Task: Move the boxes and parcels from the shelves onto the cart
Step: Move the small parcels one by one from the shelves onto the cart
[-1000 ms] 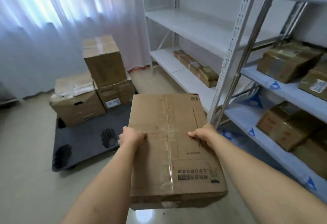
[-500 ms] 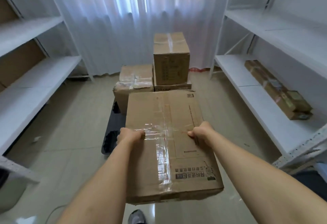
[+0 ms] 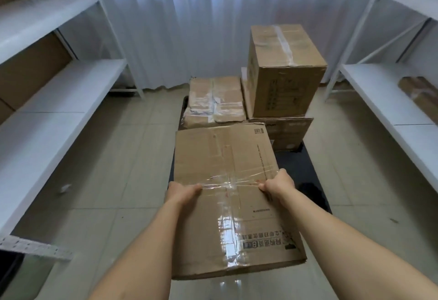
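while we are standing over the cart [image 3: 305, 164], we are holding a flat box [image 3: 227, 195] out in front of us, one hand on each long side. our left hand [image 3: 181, 190] is clamping the left edge with the thumb lying on the taped top, and our right hand [image 3: 277, 184] is doing the same on the right edge; both sets of fingers are curled closed around the cardboard, though the ones underneath are hidden. the box is running lengthwise away from us, its far end reaching toward the stack already on the cart: a wrapped parcel [image 3: 214, 100] at the left rear and a tall box [image 3: 282, 69] sitting on a lower box [image 3: 288, 131] at the right rear. the bare dark deck is showing just right of and beneath our box, nearer our right hand, so we are judging that the drop is calling for lowering straight down with a slight shift right, keeping the long axis pointing at the stack. a long parcel [image 3: 419, 95] is lying on the right shelf [image 3: 379, 91], not yet moved.
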